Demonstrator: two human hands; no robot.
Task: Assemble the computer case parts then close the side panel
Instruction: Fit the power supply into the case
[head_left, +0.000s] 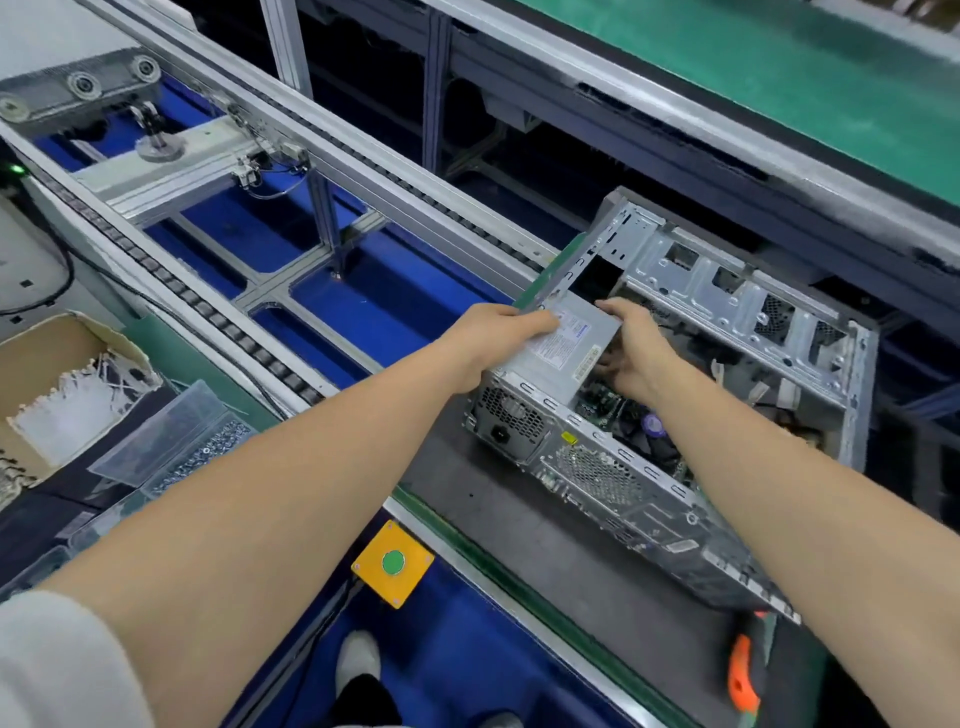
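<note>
Starting at the lower edge of the frame, a yellow button box (393, 563) sat at bottom centre and an orange-handled tool (740, 675) lay at lower right, while screws (213, 453) and white cable ties (78, 395) filled containers at middle left. Right of centre, the computer case (613, 483) lay on a dark pallet with its open side facing up and the board inside exposed. In its near-left corner stood the power supply (563, 345), a grey metal box with its label upward. The left hand (498, 338) gripped its left edge, and the right hand (631, 358) gripped its right side, fingers curled over the top and down into the case. The supply was judged dense and rigid, best held by its two opposite flanks with both hands, as shown, keeping fingers off the vented rear. The case's thin stamped sheet probably flexed and had sharp edges, so its folded rims were the safer hold. Beyond ran a roller rail (228, 327), and a green belt (779, 78) crossed the upper right.
</note>
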